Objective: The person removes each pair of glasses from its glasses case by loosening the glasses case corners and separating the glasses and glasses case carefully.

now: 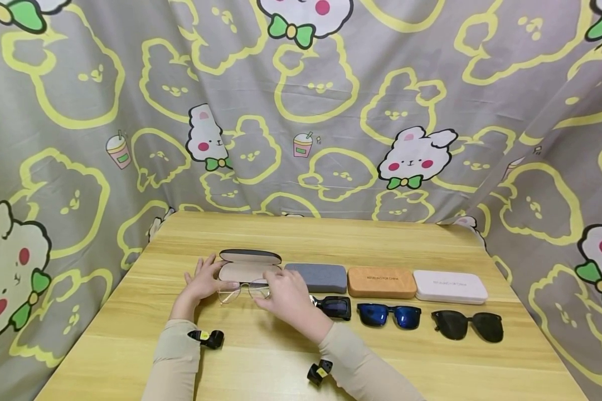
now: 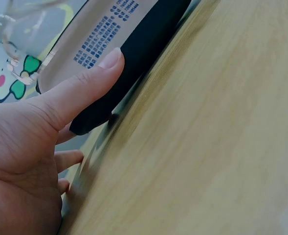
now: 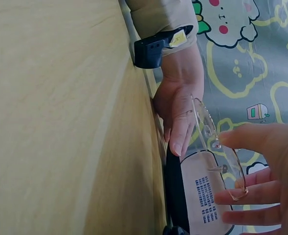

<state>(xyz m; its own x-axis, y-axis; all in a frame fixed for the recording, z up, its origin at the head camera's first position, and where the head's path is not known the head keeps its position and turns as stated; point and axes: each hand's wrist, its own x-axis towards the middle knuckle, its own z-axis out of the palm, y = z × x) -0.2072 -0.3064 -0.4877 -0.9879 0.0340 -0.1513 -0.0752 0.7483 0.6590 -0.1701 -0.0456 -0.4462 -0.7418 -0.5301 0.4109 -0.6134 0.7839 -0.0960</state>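
An open dark glasses case (image 1: 249, 257) with a pale lining stands at the left of the row in the head view, its lid tipped back. My left hand (image 1: 204, 280) holds its left end; in the left wrist view the thumb (image 2: 92, 81) lies over the near wall. My right hand (image 1: 290, 298) pinches a pair of clear-framed eyeglasses (image 3: 236, 164) between thumb and fingers. These eyeglasses are in front of and above the case's lower half. Blue print (image 3: 206, 200) shows on the lining.
Right of the open case stand closed grey-blue (image 1: 321, 277), orange (image 1: 381, 282) and white (image 1: 451, 286) cases. Before them lie black sunglasses (image 1: 337, 307), blue-lensed sunglasses (image 1: 391, 316) and dark sunglasses (image 1: 469, 325). A patterned curtain (image 1: 331, 133) hangs behind the wooden table (image 1: 261, 362).
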